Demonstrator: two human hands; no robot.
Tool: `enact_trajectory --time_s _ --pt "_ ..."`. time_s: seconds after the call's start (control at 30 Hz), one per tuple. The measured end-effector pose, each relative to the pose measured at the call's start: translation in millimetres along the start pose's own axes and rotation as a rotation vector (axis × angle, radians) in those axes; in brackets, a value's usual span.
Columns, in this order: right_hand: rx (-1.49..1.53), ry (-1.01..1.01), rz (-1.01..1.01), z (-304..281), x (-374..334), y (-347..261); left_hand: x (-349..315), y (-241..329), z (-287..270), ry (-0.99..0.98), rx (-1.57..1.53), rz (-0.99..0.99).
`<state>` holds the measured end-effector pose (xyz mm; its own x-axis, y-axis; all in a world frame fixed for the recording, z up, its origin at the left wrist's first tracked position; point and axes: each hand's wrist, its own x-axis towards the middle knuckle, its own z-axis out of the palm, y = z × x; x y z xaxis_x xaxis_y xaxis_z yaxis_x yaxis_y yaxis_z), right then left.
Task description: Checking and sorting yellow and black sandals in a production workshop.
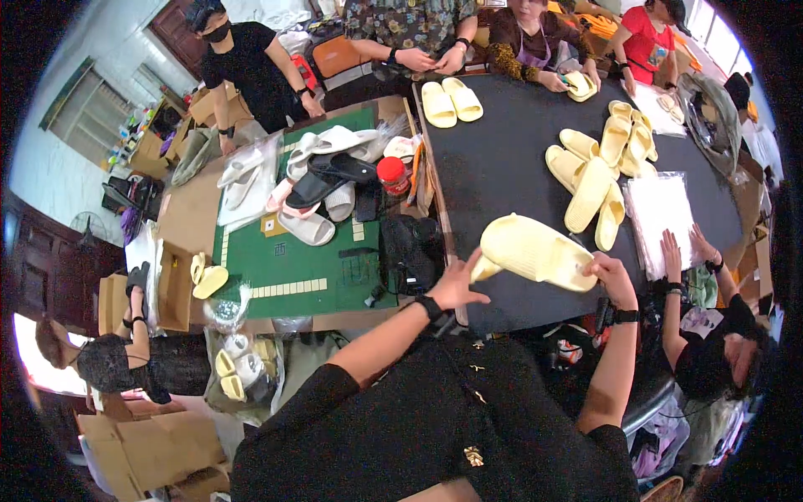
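A pale yellow slipper point(535, 251) is held above the dark table in front of me, its broad face tilted up. My right hand point(615, 280) is closed round its narrower end, with the thumb on top. At the wider end my left hand point(454, 289) has its thumb stretched out and apart and its forefinger extended to the slipper's edge. Some left fingertips are hidden. A smaller yellow piece point(485, 267) shows beneath the slipper by my left fingers; I cannot tell whether it is the strap or a second slipper.
Several yellow slippers point(590, 194) lie beyond my right hand, and a pair point(452, 103) stands at the far edge. Clear packets point(661, 213) lie right, touched by another person's hands point(672, 255). The green mat point(276, 297) holds mixed slippers point(322, 188) and a red-lidded jar point(391, 173).
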<state>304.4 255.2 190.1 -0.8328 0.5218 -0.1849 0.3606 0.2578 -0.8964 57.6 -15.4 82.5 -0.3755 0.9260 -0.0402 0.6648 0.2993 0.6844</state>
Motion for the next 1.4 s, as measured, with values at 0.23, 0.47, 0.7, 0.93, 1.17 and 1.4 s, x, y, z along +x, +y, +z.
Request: enact_trajectory --time_s 0.23,0.47,0.7,0.93,1.17,1.4 --pt "0.037 0.062 -0.057 7.3 -9.4 -13.4 13.0 -17.2 51.3 -0.022 -1.045 -0.189" --pt "-0.117 0.411 -0.368 52.4 60.8 54.5 -5.4 -54.6 91.0 -0.365 -0.996 -0.439" --pt "0.431 0.535 0.084 76.5 34.1 26.1 -33.2 -69.1 68.3 -0.263 -0.828 -0.554" --pt "0.445 0.700 0.148 68.1 -62.4 45.0 -23.3 -47.6 31.4 0.075 -0.077 -0.210" --pt "0.363 0.385 0.198 117.6 -131.8 136.0 40.6 3.7 -3.1 0.131 0.180 0.124" --pt "0.864 0.394 0.481 172.3 -90.9 104.7 122.8 35.2 21.7 -0.050 0.770 0.485"
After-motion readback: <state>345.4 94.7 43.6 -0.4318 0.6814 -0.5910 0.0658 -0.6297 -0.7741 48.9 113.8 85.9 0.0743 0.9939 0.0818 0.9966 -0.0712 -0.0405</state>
